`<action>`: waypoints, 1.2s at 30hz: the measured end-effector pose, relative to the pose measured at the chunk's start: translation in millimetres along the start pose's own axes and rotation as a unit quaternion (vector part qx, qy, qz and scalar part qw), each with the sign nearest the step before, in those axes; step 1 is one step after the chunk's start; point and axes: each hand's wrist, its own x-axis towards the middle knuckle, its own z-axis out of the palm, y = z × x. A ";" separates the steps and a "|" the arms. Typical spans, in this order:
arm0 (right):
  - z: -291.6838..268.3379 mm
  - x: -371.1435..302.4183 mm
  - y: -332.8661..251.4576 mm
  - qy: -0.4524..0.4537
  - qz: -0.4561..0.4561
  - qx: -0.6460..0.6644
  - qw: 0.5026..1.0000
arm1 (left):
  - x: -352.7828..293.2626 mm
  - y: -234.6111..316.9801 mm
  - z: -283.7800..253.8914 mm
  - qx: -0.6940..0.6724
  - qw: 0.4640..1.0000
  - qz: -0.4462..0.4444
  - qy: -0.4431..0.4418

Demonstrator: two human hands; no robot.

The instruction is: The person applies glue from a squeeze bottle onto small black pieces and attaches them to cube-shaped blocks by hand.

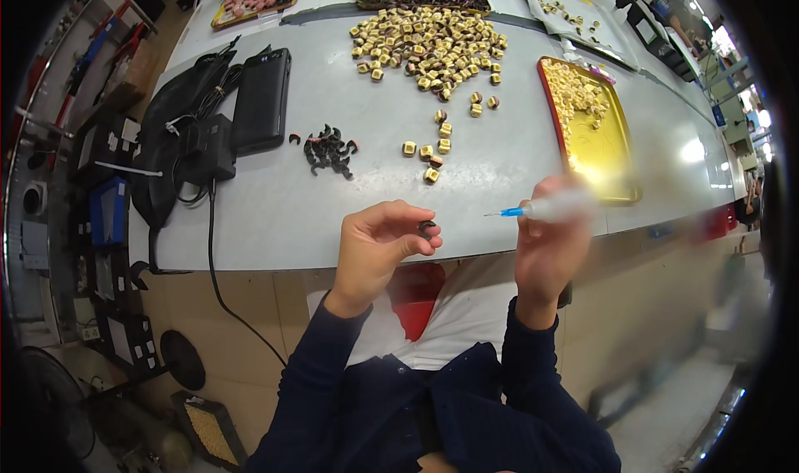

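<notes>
Between the thumb and fingertips of my left hand (374, 244) is a small dark curved piece (425, 228). My right hand (549, 248) is closed around a whitish squeeze bottle (562, 208), smeared by motion. Its blue needle tip (509, 212) points left toward the dark piece, apart from it. Beyond my left hand lies a loose heap of black curved pieces (330, 152). Several gold and dark blocky pieces (432, 174) trail across the grey table (370, 161) from a larger pile (429, 49) farther back.
A yellow tray (612, 148) with a red rim holds pale pieces at the right. At the left sit a black power bank (261, 99), a black adapter (208, 147) and a cable hanging off the edge. More trays with dark and pink pieces line the back.
</notes>
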 end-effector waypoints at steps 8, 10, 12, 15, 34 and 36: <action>28.1 -8.1 -0.4 -0.031 -0.029 -0.183 0.982 | 1.2 -1.4 -3.3 -0.012 0.996 0.036 -0.081; 31.3 -9.1 0.0 -0.036 -0.021 -0.193 0.980 | 2.1 -3.5 -4.1 -0.013 0.995 0.056 -0.082; 32.8 -9.3 0.1 -0.040 -0.014 -0.201 0.979 | 3.0 -4.8 -4.5 -0.014 0.994 0.074 -0.085; 32.9 -9.6 0.4 -0.043 -0.009 -0.198 0.979 | 3.6 -5.1 -4.2 0.000 0.992 0.088 -0.091; 28.2 -9.0 0.4 -0.041 -0.010 -0.217 0.975 | 1.8 -2.3 -2.8 0.021 0.993 0.079 -0.081; 26.2 -7.2 -0.7 -0.025 -0.023 -0.215 0.976 | 2.8 -2.9 -1.7 0.019 0.994 0.077 -0.082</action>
